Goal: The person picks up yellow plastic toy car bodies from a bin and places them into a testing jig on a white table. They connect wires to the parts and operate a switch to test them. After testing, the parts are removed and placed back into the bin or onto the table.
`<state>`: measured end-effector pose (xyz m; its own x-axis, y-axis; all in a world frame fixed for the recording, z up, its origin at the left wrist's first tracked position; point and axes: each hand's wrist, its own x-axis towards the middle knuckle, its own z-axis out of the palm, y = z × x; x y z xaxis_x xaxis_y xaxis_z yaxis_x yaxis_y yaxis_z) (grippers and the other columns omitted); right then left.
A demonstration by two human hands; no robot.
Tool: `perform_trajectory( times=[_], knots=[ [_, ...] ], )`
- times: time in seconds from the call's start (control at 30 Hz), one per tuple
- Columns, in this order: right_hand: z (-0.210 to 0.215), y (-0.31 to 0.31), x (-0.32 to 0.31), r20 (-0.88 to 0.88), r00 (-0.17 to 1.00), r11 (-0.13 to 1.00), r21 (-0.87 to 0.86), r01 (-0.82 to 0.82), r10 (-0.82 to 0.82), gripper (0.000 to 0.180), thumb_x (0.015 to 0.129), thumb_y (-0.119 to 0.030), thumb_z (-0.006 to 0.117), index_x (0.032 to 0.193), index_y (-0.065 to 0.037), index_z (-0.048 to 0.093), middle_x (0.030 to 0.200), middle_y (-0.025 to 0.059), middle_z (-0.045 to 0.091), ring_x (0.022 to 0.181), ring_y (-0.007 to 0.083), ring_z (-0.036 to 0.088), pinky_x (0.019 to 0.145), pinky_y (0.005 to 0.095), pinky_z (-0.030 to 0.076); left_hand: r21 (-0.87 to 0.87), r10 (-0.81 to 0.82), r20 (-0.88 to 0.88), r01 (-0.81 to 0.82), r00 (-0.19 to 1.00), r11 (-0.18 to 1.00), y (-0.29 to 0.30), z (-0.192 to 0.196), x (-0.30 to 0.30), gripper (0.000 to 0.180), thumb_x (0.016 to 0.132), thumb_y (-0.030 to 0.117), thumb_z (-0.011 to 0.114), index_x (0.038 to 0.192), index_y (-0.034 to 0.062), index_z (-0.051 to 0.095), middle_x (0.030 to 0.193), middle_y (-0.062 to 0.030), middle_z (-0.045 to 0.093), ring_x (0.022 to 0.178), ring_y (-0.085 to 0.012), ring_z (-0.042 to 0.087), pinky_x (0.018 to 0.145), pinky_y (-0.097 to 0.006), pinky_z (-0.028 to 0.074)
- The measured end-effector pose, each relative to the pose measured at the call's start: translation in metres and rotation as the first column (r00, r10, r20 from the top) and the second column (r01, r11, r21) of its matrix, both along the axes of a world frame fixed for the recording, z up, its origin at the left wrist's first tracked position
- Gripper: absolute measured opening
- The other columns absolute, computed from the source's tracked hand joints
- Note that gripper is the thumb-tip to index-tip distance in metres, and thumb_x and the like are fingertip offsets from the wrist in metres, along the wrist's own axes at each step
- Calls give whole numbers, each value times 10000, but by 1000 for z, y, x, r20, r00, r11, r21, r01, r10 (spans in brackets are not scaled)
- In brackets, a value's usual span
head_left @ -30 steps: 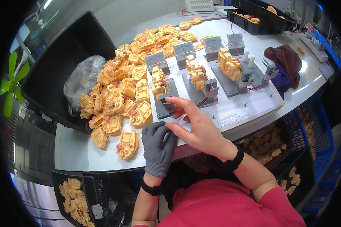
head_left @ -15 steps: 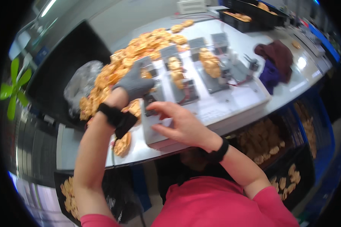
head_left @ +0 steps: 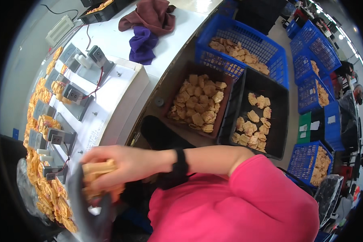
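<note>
Tan plastic parts [head_left: 97, 168], a small stack of them, are seen gripped in a bare right hand [head_left: 121, 163] at the lower left of the view, just over the near edge of a white workbench [head_left: 121, 86]. The fingers are closed around the stack. A grey-gloved left hand [head_left: 84, 203] is seen blurred directly beneath, touching or nearly touching the parts; whether it is closed on anything cannot be told. A black wristband [head_left: 180, 161] is worn on the right wrist, and a pink sleeve [head_left: 246, 197] fills the lower frame.

A row of grey metal fixtures [head_left: 62, 137] is mounted along the bench, with a long heap of similar tan parts [head_left: 48, 189] piled behind them. Further off, a maroon and purple cloth [head_left: 147, 24] lies on the bench. Beside the bench, a brown bin [head_left: 197, 105], a black bin [head_left: 256, 117] and a blue crate [head_left: 242, 48] hold more such parts.

Judged from the loose stack and the motion blur, a part could slip from the grip and fall between bench and bins, or knock the heap at the bench's edge.
</note>
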<state>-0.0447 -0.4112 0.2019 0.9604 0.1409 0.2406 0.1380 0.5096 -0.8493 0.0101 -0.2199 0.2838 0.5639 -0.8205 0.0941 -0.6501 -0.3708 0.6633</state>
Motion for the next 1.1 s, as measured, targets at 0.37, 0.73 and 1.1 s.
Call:
perform_trajectory(
  times=[0.37, 0.73, 1.1],
  knots=[
    [-259, -249, -330, -358, 269, 421, -877, 231, -894, 494, 894, -252, 704, 1300, -24, 537, 1141, 82, 633, 1005, 188, 622, 883, 330, 524, -321, 444, 375, -335, 814, 886, 80, -27, 4, 506, 736, -111, 655, 1222, 19, 609, 1210, -157, 605, 1174, -327, 562, 1022, -416, 429],
    [-79, -205, -155, -354, 525, 491, -859, 145, -774, 210, 973, -231, 622, 1008, -26, 654, 881, 14, 653, 766, 76, 588, 686, 226, 464, -400, 652, 127, -563, 748, 723, 106, -91, 16, 363, 909, 74, 585, 1267, 12, 593, 1332, -207, 509, 1263, -340, 492, 1071, -405, 386],
    [53, 7, 70, 587, 803, 61, -809, 584, 106, 257, 821, -116, 744, 1068, -98, 677, 940, 65, 624, 894, 265, 584, 807, 378, 435, -506, 664, -70, -600, 745, 619, 95, -115, 23, 391, 944, 195, 447, 1234, -29, 581, 1344, -233, 499, 1259, -357, 482, 1084, -423, 356]
  ],
)
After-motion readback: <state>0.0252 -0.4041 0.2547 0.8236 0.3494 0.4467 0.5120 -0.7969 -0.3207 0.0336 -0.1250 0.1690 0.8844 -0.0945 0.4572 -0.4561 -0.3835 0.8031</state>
